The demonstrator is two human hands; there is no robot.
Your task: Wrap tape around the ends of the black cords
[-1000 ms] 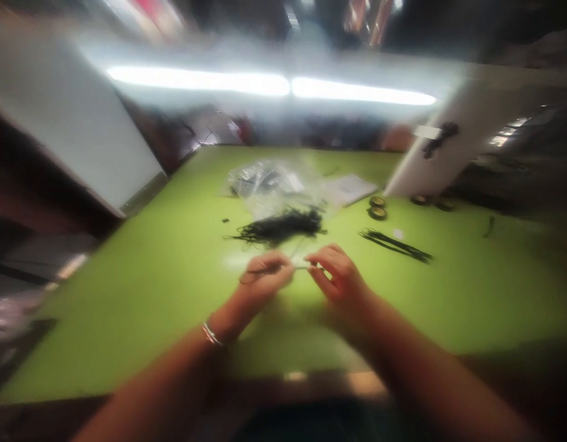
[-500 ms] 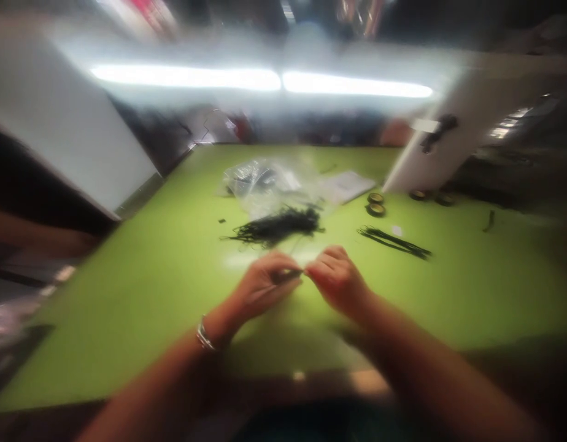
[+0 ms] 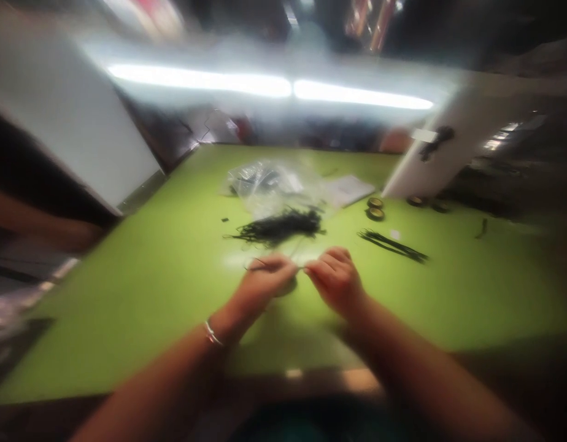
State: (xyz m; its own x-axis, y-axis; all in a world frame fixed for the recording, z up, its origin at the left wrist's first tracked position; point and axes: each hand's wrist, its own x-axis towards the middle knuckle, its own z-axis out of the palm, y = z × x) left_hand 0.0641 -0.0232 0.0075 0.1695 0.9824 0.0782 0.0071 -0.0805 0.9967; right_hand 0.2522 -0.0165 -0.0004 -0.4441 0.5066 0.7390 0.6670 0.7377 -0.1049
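My left hand point(image 3: 267, 276) is closed, its thumb and fingers pinched together toward the right. A thin black wire point(image 3: 258, 266) loops out behind its fingers. My right hand point(image 3: 335, 279) is closed too, its fingertips pinching the end of the same wire a short way from the left fingertips. Both hands are just above the green table point(image 3: 150, 294). Beyond them lies a tangled heap of black wires point(image 3: 283, 226). A narrow bundle of black wires point(image 3: 394, 245) lies to the right. Blur hides the finer detail at the fingertips.
Behind the heap are a clear plastic bag point(image 3: 265, 181) and a white packet or paper point(image 3: 348, 189). Black tape rolls with yellowish cores point(image 3: 375, 213) stand near a white upright panel point(image 3: 426, 159). Another person's arm point(image 3: 39, 221) shows at the left edge.
My left hand has turned over, so its back and thumb face up and a wire loop shows behind its fingers. My right hand keeps its pinch, and the view has shifted slightly.
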